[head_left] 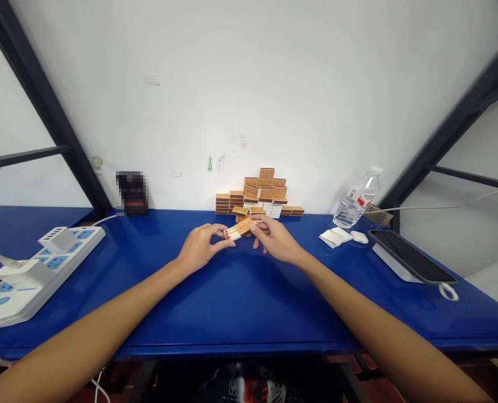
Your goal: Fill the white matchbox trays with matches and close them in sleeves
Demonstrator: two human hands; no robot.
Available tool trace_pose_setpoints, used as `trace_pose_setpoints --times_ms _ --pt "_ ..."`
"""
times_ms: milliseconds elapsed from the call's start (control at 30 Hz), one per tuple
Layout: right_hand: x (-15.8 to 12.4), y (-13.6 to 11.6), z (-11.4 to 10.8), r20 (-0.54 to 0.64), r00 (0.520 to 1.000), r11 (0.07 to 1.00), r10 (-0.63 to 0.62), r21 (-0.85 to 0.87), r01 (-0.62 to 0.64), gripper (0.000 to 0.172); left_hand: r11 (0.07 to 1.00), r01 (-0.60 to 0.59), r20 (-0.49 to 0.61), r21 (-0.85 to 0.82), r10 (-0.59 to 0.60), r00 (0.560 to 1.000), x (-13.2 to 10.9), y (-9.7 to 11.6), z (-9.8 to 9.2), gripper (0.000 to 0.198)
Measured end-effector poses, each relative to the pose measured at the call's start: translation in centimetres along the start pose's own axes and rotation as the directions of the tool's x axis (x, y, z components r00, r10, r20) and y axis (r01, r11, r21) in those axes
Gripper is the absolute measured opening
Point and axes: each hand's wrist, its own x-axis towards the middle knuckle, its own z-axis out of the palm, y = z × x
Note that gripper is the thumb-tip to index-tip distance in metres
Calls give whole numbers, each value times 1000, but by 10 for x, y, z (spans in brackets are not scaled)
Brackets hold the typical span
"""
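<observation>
Tan cardboard matchbox (245, 225), slid partly open on red-tipped matches (232, 234), sits tilted at the frame's centre, its left end pinched by the left hand (199, 246), its right gripped by the right hand (277, 239). Both forearms (133, 305) slant inward over a glossy blue table (240, 313).
</observation>
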Motion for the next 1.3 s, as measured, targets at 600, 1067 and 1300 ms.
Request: trace_pose_setpoints --times_ms 600,1067,1300 --pt "-14 -14 37 201 980 966 -8 256 -45 57 996 22 -39 -88 -25 999 -2 2 1 38" --pt "6 -1 -37 -200 980 665 -6 -732 -146 39 931 150 -72 333 -134 988 116 -55 -32 30" --pt "8 -2 -51 -267 963 572 -24 -794 -206 45 911 213 -101 354 -190 977 122 -61 -19 27"
